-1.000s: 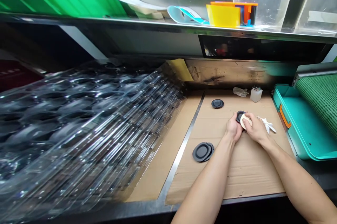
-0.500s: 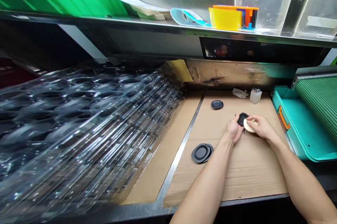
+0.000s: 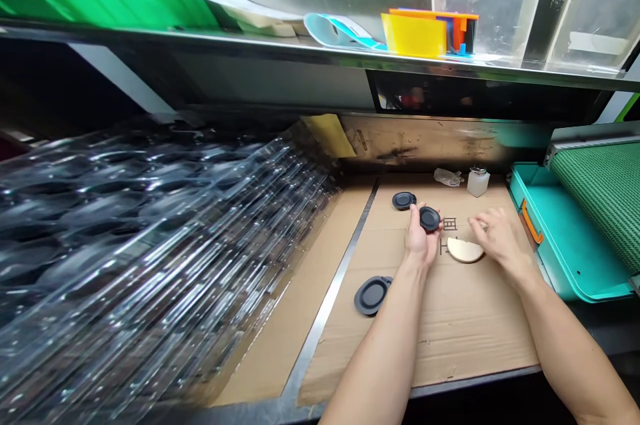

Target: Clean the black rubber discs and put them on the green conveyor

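Note:
My left hand point(image 3: 421, 238) holds a small black round lid-like disc point(image 3: 429, 218), its ringed face turned up. On the cardboard sheet point(image 3: 480, 318) lies a cream-coloured flat pad point(image 3: 465, 251), half-round as it shows here. Just right of that pad is my right hand point(image 3: 497, 235), fingers bent and loosely apart, with nothing visible in them. Beyond my left hand rests another black disc point(image 3: 404, 200). A larger black disc piece point(image 3: 373, 295) lies nearer me, partly behind my left forearm.
Stacked clear plastic trays point(image 3: 200, 245) cover the left side. At right stand a teal bin point(image 3: 575, 238) with an orange latch and a green conveyor belt point(image 3: 600, 178). A small whitish bottle point(image 3: 478, 182) and crumpled plastic point(image 3: 449, 177) sit behind. A metal shelf point(image 3: 280, 45) hangs overhead.
My hands have moved apart. The cream pad was in my right hand and now lies on the cardboard. My left hand moved left with the black disc. The view shifted slightly.

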A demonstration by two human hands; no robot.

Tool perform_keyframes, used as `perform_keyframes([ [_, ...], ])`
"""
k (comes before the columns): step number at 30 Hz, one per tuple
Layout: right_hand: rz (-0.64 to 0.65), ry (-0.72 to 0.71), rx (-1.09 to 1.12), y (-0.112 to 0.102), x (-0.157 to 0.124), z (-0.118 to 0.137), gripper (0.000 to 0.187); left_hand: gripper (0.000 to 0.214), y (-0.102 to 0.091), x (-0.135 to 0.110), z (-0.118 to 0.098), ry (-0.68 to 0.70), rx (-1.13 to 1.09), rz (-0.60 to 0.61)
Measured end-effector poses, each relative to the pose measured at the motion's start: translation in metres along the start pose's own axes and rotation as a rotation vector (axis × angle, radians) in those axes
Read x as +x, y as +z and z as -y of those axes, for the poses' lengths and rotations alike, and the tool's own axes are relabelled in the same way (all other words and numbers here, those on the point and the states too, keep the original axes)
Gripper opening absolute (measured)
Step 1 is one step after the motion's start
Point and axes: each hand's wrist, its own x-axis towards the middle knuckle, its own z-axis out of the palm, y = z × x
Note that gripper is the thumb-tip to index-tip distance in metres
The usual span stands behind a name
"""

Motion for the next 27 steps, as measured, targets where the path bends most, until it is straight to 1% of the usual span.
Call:
perform_keyframes([
  [1, -0.034, 0.06, -0.071, -0.005, 0.0, -0.006, 0.033, 0.035, 0.001, -0.001, 0.0, -0.064, 0.001, 0.009],
  [2, -0.035, 0.117, -0.127, -0.009, 0.0, -0.013, 0.032, 0.039, 0.001, -0.001, -0.001, -0.125, -0.006, 0.014],
  [3, 0.004, 0.165, -0.163, -0.012, 0.0, -0.02, 0.032, 0.043, 0.001, -0.001, -0.002, -0.18, -0.021, 0.013],
  [5, 0.138, 0.232, -0.177, -0.014, 0.001, -0.031, 0.03, 0.047, 0.001, -0.001, -0.004, -0.255, -0.06, -0.001],
  [6, 0.19, 0.244, -0.164, -0.014, 0.001, -0.035, 0.027, 0.047, 0.001, -0.001, -0.005, -0.274, -0.078, -0.01],
  [7, 0.211, 0.236, -0.142, -0.012, 0.002, -0.036, 0.024, 0.046, 0.001, -0.001, -0.006, -0.284, -0.091, -0.017],
  [8, 0.197, 0.208, -0.11, -0.009, 0.003, -0.035, 0.023, 0.045, 0.0, 0.0, -0.006, -0.292, -0.1, -0.019],
  [10, 0.09, 0.104, -0.025, -0.002, 0.005, -0.026, 0.025, 0.042, 0.001, -0.001, -0.006, -0.302, -0.098, -0.012],
  [12, -0.003, -0.004, 0.071, 0.007, 0.005, -0.011, 0.027, 0.038, 0.001, -0.001, -0.003, -0.319, -0.074, 0.013],
  [14, -0.037, -0.049, 0.148, 0.015, 0.003, 0.004, 0.026, 0.037, 0.001, -0.003, 0.001, -0.354, -0.042, 0.055],
  [17, -0.036, -0.023, 0.239, 0.024, -0.001, 0.021, 0.023, 0.04, 0.002, -0.006, 0.006, -0.413, -0.002, 0.12],
  [20, -0.043, 0.016, 0.291, 0.026, -0.003, 0.027, 0.026, 0.048, 0.004, -0.011, 0.008, -0.456, 0.069, 0.144],
  [22, -0.061, 0.023, 0.296, 0.024, -0.002, 0.027, 0.028, 0.053, 0.005, -0.014, 0.007, -0.524, 0.08, 0.153],
  [24, -0.072, 0.016, 0.303, 0.022, -0.001, 0.025, 0.028, 0.056, 0.007, -0.015, 0.005, -0.623, 0.032, 0.16],
  [27, -0.047, -0.005, 0.335, 0.023, 0.002, 0.018, 0.027, 0.05, 0.007, -0.015, 0.002, -0.735, -0.07, 0.173],
])
